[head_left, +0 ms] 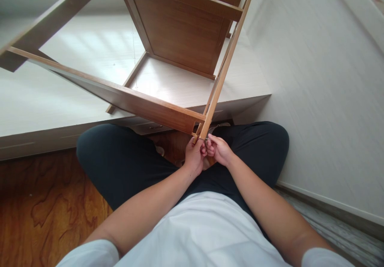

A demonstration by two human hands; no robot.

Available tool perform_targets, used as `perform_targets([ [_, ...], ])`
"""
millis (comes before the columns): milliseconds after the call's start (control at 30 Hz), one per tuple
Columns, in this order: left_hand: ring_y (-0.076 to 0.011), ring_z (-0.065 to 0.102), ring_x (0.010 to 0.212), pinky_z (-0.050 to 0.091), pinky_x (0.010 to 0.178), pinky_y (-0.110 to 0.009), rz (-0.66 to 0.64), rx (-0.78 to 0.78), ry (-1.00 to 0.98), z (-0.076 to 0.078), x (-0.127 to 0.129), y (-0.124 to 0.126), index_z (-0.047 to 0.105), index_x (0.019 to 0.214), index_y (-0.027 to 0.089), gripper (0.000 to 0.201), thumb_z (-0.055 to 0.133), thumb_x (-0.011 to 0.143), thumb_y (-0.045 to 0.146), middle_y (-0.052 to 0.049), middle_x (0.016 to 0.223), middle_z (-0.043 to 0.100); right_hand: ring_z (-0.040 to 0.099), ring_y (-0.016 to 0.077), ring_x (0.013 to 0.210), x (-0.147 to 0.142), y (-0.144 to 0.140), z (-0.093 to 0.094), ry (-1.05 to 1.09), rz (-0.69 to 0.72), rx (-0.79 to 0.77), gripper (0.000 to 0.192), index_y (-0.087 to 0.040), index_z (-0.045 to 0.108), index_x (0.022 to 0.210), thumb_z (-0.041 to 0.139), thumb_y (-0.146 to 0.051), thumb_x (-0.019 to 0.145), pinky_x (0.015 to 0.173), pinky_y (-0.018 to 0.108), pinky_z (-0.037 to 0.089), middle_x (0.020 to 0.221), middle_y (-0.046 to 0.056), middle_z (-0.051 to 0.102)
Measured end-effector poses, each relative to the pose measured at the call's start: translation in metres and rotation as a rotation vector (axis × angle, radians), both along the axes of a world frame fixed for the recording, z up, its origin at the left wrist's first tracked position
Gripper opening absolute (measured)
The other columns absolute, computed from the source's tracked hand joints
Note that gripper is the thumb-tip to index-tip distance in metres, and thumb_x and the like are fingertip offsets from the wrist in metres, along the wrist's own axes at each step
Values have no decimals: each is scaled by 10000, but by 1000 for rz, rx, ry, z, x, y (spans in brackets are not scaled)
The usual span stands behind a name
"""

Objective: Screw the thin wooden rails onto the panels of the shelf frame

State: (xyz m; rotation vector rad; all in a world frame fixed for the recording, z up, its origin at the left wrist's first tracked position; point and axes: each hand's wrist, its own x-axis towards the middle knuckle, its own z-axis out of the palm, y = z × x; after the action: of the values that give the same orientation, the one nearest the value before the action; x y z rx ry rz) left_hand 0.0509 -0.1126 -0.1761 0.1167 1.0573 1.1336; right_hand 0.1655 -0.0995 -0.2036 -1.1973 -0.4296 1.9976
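A brown wooden frame with panels, which looks like a partly assembled piece of furniture, leans over the white ledge, and its near corner hangs over my lap. My left hand is closed around that lower corner, its thumb and fingers on the end of the rail. Just to the right, my right hand is closed in a pinch beside the same corner. From its fingertips a short, thin metal piece points at the rail's end; most of it is hidden, so its kind is unclear.
Beneath the frame runs a white ledge with a drawer front below its edge. A pale panel wall rises close on the right. My bent knees flank the corner, above a brown wood-patterned floor.
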Motion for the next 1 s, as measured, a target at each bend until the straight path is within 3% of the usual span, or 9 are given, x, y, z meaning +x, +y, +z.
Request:
perform_targets([
  [133,-29,421,453,277,427,-157,-7,-7,28,1,0,0,542,791,182,369,852,693,356,84,595,510,414,93,415,3,3,0,104,29,-69,456,-183,557,561,759,-527,782,405,201,260,440,-44,429],
  [500,-34,425,459,287,427,-157,-23,-8,23,0,0,0,543,759,175,392,864,679,384,80,587,508,412,85,376,-2,-1,5,-34,-56,10,513,-174,583,581,729,-620,789,393,206,278,440,-36,467],
  [700,-37,411,460,284,427,-163,-13,-21,15,2,0,0,576,789,172,364,861,659,357,81,571,495,423,90,392,-3,-5,0,-271,-148,171,529,-180,624,659,665,-677,834,387,217,299,483,-25,512],
  [1000,-39,400,461,279,441,-172,-5,-31,12,2,-1,-1,599,836,172,376,873,663,361,84,566,482,470,123,520,-1,-12,0,-597,-167,435,517,-209,643,719,573,-686,907,485,247,369,589,-8,551],
])
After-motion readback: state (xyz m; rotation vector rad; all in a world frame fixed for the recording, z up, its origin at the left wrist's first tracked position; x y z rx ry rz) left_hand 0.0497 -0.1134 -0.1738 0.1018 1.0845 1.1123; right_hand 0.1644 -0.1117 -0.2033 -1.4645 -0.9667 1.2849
